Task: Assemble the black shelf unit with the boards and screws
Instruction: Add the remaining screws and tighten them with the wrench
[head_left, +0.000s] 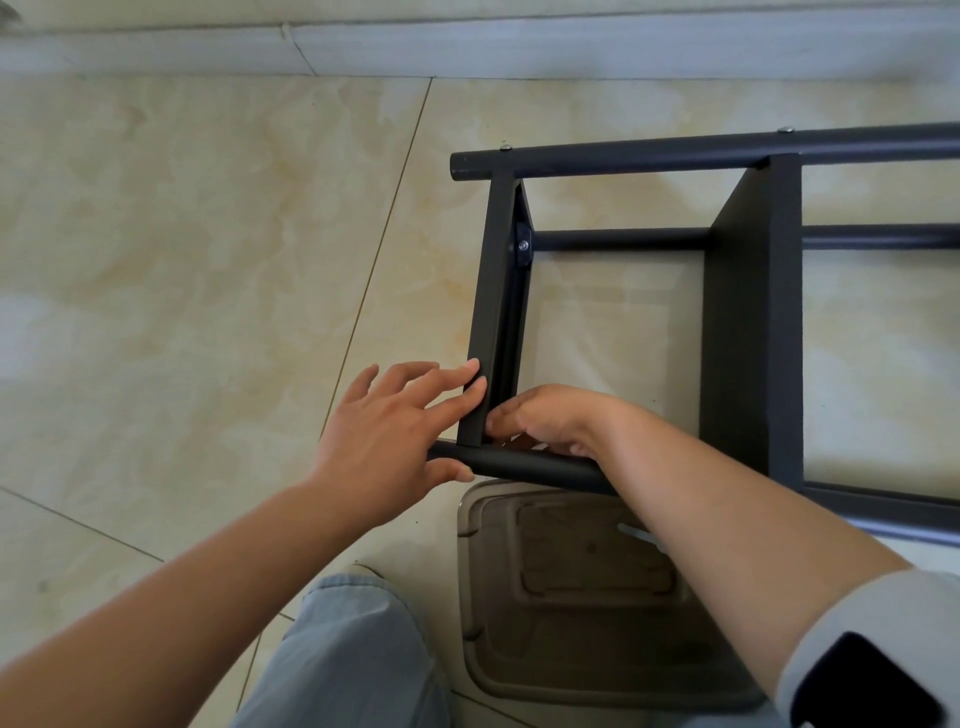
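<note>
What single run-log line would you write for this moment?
stage: joining end board to near tube | left hand: steadies board and tube | right hand: curled at joint, contents hidden | tray: on floor

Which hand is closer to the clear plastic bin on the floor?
Right. The right hand is at the black tube just above the bin; the left hand is off to the bin's left.

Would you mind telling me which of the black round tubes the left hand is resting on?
The nearest tube, running just above the plastic bin: the left hand lies across its end. The far tubes are untouched.
</note>
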